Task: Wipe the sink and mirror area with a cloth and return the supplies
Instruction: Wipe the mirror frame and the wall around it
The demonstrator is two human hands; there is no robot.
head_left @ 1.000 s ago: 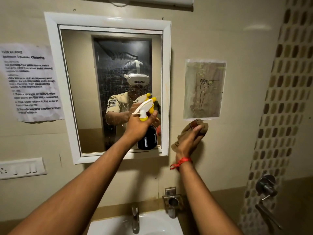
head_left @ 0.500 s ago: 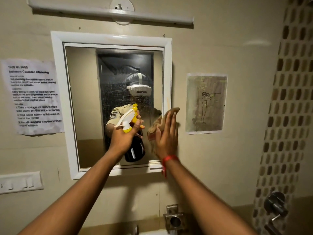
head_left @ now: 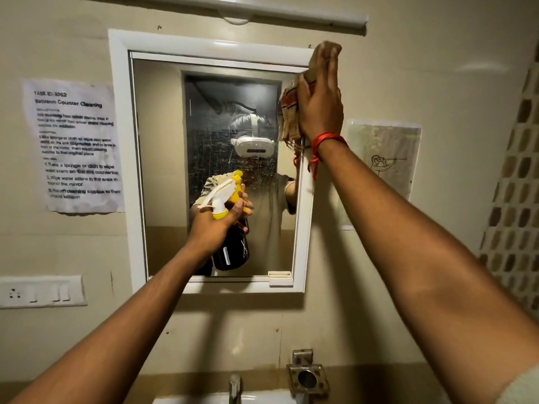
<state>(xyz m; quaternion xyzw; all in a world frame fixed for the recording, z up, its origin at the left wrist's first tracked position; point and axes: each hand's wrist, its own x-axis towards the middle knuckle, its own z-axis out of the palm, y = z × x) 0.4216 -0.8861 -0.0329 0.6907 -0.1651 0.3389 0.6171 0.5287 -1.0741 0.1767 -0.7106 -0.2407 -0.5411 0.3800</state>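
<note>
Brown cloth (head_left: pixel 290 112) is pressed by the raised right hand (head_left: pixel 320 103), fingers flat, onto the mirror (head_left: pixel 210 118) at its top right corner (overlapping the frame). Left hand (head_left: pixel 214 221) grips a bottle (head_left: pixel 232 249) lower down.

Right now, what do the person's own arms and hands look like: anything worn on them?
Both forearms are bare, with no gloves on either hand. The right hand has a red thread bracelet tied round the wrist, its loose ends hanging below. The left hand and its wrist carry nothing. At the bottom right edge of the view, a bit of light beige sleeve shows on the right upper arm.
</note>
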